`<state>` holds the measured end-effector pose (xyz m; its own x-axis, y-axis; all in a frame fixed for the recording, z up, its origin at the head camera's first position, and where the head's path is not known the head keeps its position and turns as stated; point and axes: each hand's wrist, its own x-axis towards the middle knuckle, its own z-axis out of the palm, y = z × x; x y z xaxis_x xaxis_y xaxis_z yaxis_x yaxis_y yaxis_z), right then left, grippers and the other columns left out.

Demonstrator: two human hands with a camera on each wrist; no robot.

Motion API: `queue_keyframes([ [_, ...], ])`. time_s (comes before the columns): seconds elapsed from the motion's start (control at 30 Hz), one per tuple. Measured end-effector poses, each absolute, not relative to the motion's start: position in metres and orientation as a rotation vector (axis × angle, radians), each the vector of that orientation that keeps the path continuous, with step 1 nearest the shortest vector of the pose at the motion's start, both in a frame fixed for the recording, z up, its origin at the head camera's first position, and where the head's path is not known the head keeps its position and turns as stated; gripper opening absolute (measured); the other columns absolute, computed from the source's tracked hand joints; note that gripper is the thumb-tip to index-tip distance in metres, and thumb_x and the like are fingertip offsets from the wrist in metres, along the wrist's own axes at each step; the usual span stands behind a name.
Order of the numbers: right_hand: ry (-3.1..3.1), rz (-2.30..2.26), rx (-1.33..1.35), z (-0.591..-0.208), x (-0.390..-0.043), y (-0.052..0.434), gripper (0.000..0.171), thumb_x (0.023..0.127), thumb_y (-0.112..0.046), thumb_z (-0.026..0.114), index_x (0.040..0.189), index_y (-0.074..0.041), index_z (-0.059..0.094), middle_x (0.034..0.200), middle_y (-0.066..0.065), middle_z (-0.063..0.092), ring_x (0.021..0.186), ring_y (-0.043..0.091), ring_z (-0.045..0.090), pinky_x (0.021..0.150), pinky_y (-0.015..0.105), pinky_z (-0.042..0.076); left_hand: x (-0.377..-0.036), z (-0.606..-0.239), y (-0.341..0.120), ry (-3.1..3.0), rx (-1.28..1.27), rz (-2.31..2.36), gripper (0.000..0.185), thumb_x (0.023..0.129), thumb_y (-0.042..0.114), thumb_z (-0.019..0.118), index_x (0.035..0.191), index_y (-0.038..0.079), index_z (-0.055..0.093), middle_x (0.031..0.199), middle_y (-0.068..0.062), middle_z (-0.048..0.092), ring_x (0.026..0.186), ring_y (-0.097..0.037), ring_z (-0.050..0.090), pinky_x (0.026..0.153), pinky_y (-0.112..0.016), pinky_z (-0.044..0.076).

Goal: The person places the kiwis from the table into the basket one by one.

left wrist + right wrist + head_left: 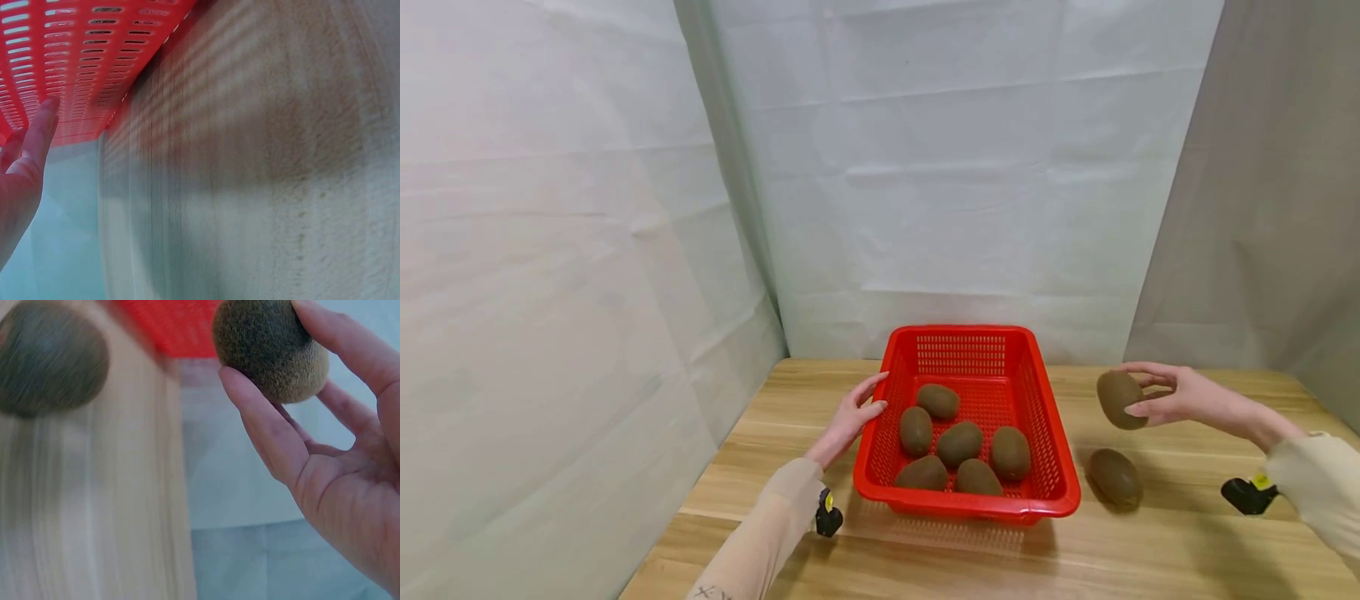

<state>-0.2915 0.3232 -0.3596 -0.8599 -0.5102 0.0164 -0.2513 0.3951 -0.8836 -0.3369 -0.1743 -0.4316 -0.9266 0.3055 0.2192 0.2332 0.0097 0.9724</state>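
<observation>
My right hand [1180, 400] pinches a brown fuzzy kiwi [1118, 398] between thumb and fingers, holding it above the table to the right of the basket. Below it, a second kiwi [1114, 479] lies on the table near the basket's right front corner; it shows blurred in the right wrist view. A red plastic basket [1056, 408] with slotted walls contains several kiwis [959, 443], mostly toward its near half. Against the basket's left side rests my left hand [848, 421], its fingers extended. In the left wrist view a fingertip touches the slotted outer wall [75, 69].
The basket stands on a wood-grain table [760, 467]. Pale cloth sheets [940, 208] hang behind the table and along its left and right sides. The table's back edge runs just behind the basket.
</observation>
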Motion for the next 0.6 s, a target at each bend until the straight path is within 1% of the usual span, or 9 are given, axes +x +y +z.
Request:
queue_keyframes([
  [0.23,2.44,-1.51,-0.583,-0.344,-0.29,0.305,0.065,0.084,-0.012,0.063,0.139,-0.004,0.029,0.131,0.03,0.023,0.094,0.03,0.058,0.076,0.039,0.049,-0.324,-0.415,-0.173,2.16,0.569,2.075,0.05,0.09,-0.004,0.048,0.137,-0.002,0.033,0.134,-0.026,0.033,0.107,-0.046,0.044,0.073,-0.04,0.05],
  [0.37,2.464,-1.57,-0.524,-0.338,-0.29,0.291,0.069,0.084,-0.017,0.065,0.141,-0.008,0.027,0.135,0.031,0.018,0.093,0.03,0.059,0.076,0.039,0.049,-0.318,-0.407,-0.172,2.158,0.562,2.053,0.05,0.09,-0.004,0.048,0.137,-0.003,0.031,0.136,-0.027,0.031,0.108,-0.048,0.042,0.074,-0.039,0.049],
  [0.5,2.481,-1.65,-0.48,-0.331,-0.293,0.272,0.072,0.084,-0.022,0.066,0.142,-0.008,0.025,0.135,0.031,0.018,0.092,0.029,0.059,0.077,0.038,0.048,-0.321,-0.411,-0.173,2.149,0.56,2.063,0.051,0.09,-0.002,0.049,0.138,-0.001,0.031,0.137,-0.025,0.03,0.108,-0.048,0.042,0.073,-0.04,0.05],
  [0.6,2.466,-1.7,-0.461,-0.326,-0.295,0.257,0.074,0.083,-0.022,0.067,0.142,-0.008,0.025,0.135,0.03,0.02,0.091,0.028,0.06,0.077,0.038,0.048,-0.327,-0.42,-0.175,2.161,0.557,2.069,0.051,0.09,-0.001,0.05,0.138,0.001,0.033,0.136,-0.023,0.032,0.106,-0.045,0.045,0.072,-0.04,0.05],
])
